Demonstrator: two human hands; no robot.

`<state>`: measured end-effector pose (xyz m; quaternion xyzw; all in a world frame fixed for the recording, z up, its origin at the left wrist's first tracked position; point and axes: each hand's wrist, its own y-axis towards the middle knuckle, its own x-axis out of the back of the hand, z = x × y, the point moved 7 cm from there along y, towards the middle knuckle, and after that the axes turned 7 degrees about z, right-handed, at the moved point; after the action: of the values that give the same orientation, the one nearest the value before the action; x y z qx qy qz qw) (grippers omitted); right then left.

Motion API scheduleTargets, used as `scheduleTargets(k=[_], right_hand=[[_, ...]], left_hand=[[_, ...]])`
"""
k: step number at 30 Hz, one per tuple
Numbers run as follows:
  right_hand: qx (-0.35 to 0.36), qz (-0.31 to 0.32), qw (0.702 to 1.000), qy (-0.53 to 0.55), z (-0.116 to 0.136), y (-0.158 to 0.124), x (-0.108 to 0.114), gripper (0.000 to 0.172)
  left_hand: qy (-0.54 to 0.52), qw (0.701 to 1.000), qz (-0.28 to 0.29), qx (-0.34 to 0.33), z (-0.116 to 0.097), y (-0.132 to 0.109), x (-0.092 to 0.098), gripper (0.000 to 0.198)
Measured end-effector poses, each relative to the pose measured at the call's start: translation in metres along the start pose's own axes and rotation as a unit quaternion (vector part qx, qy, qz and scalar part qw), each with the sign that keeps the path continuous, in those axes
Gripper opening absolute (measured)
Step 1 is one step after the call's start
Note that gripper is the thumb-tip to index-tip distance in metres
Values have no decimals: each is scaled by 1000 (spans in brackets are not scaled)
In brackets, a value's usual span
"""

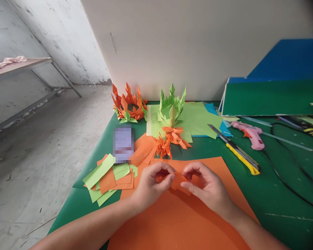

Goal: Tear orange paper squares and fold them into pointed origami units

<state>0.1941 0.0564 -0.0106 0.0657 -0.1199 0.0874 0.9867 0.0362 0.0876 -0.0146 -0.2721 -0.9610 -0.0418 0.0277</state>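
Over the large orange paper sheet, my left hand pinches a small piece of orange paper between thumb and fingertips. My right hand has its fingers curled at the other end of that piece, the thumb just below. Much of the piece blends with the orange sheet behind it, so its folds are hard to make out. Just beyond my hands lie orange folded-paper flowers. Cut orange and green paper strips are heaped left of my left hand.
An orange folded-paper crown and a green one stand at the back. A yellow utility knife and a pink glue gun with a black cord lie at right. A blurred purple item rests near the table's left edge.
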Motion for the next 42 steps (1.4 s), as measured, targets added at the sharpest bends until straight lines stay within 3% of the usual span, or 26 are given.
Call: scheduleTargets(k=[3,9,19,25,36,42], right_hand=[[-2,1,1000,-7,-2,-1,-1,16],[0,-6,1000,17,1,1,0,13],[-23,-22,996,80,-1,2,3,22],[-77,-11,990,120,-9,4,1,24],[-36,-19,995,93,1,2,6,21],[-75,-3,994,78,-10,2,-1,21]], left_hand=[[-32,999,6,-38,-5,0,2,7],[10,995,12,-98,-15,3,3,7],[-79,996,-4,-34,-2,1,1,10],[-48,997,-12,-57,-7,0,4,10],[-128,992,-4,-14,0,3,1,12],[-161,987,-19,-1,-2,4,2,12]])
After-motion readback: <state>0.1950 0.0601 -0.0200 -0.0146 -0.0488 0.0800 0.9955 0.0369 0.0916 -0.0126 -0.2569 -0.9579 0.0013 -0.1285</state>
